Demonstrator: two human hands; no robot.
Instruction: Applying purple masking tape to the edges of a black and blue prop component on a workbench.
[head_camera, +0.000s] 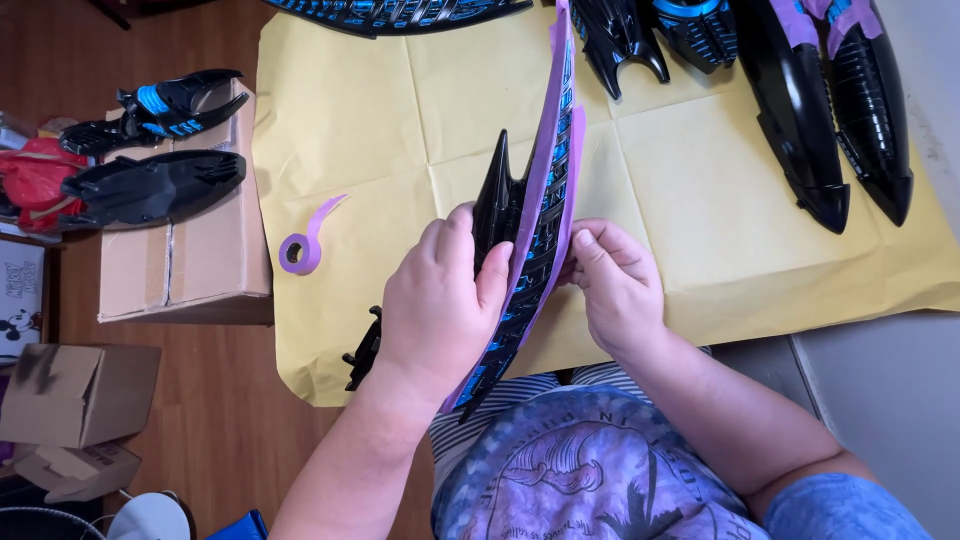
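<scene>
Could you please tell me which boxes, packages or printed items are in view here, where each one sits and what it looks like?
Taped cardboard box: left of the yellow paper sheet, brown, rectangular, with black-and-blue parts on top.
Small cardboard box: on the floor lower left, brown, flaps shut.
Printed package: far left edge, pale with a cartoon picture, partly cut off.

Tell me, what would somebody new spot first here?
Probably the long black and blue wing piece edged with purple tape, held upright in the middle by the left hand and right hand. Next, the shiny black pieces at the top right of the yellow paper, and the tape roll lying on its left side.
</scene>
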